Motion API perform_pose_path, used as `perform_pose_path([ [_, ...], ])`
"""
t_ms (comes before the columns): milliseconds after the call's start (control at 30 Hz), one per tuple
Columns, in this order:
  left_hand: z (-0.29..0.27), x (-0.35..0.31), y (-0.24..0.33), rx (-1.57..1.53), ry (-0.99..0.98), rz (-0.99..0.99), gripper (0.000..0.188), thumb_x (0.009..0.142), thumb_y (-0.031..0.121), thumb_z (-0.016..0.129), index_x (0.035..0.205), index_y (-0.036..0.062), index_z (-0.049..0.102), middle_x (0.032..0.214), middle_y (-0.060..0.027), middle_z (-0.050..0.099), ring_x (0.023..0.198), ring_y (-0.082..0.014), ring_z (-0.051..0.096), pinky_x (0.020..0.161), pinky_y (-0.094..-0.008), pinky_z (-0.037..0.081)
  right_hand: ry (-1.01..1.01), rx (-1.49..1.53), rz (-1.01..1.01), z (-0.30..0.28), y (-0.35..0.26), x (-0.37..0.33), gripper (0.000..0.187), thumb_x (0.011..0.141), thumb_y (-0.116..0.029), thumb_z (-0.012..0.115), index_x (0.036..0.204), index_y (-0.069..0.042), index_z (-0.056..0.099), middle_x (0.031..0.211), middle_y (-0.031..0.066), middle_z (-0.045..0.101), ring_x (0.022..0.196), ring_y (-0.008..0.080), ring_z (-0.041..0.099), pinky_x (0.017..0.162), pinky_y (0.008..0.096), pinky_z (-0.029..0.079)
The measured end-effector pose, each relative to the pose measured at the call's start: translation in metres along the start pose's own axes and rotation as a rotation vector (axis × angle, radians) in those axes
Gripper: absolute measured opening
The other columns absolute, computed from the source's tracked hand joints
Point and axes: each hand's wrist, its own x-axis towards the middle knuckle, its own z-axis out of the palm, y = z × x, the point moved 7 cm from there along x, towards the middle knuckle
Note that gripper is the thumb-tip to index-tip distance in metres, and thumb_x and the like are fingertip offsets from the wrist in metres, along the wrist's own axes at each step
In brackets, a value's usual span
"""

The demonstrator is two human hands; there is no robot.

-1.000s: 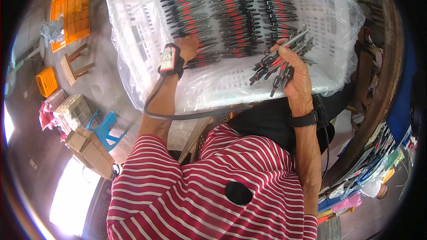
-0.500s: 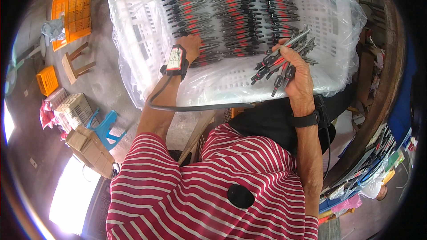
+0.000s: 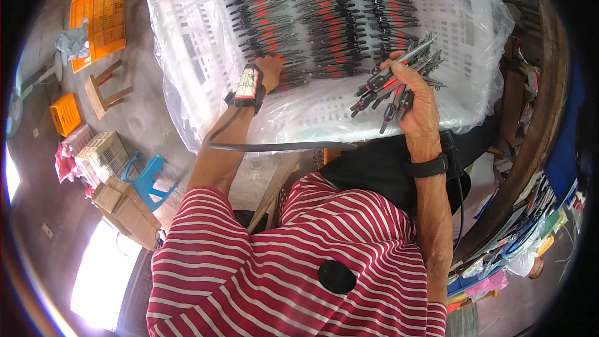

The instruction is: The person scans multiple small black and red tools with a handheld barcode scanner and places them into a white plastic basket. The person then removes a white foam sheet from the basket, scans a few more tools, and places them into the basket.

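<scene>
A white crate (image 3: 181, 50) lined with clear plastic (image 3: 163, 72) stands before me. Three rows of slim, pointed metal tools (image 3: 327, 19) with black and red grips lie in it; they look like drawing compasses. My left hand (image 3: 268, 73) is at the near end of the left row, its fingers curled down at the tools there. What its fingertips hold is hidden. Above the crate's near right part, my right hand (image 3: 415, 90) grips a loose bunch of the same tools (image 3: 390, 90), black ends toward me, metal points to the far right.
A black cable (image 3: 281, 146) runs from a device (image 3: 248, 84) on my left wrist across the crate's near edge. To the left are orange crates (image 3: 106, 19), a wooden stool (image 3: 97, 97), a blue plastic stool (image 3: 150, 181) and a cardboard box (image 3: 128, 212). Cluttered goods (image 3: 530, 231) lie right.
My left hand has shifted slightly down at the end of the left row. The right hand still grips its bunch, almost unmoved. The crate appears slightly farther left in view.
</scene>
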Motion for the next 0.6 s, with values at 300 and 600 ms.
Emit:
perform_pose_path([
  [300,-0.0066,-0.0032,0.0013,-0.036,0.045,0.009,0.013,0.077,0.007,0.053,0.083,0.0066,0.065,0.089,-0.0155,0.065,0.081,-0.0326,0.064,0.067,-0.0418,0.052,0.022,0.000,-0.024,0.0011,-0.0012,-0.0007,0.024,0.080,-0.004,0.064,0.102,0.001,0.059,0.090,0.0109,0.064,0.081,0.0167,0.062,0.074,0.0284,0.051],
  [600,-0.0003,0.0020,-0.0012,-0.033,0.118,0.040,0.012,0.075,0.007,0.056,0.083,0.0052,0.065,0.086,-0.0172,0.064,0.080,-0.0331,0.064,0.068,-0.0408,0.052,0.034,-0.012,-0.018,-0.0001,-0.0006,-0.0010,0.024,0.080,-0.005,0.065,0.102,0.002,0.059,0.090,0.0117,0.064,0.080,0.0169,0.062,0.073,0.0284,0.052],
])
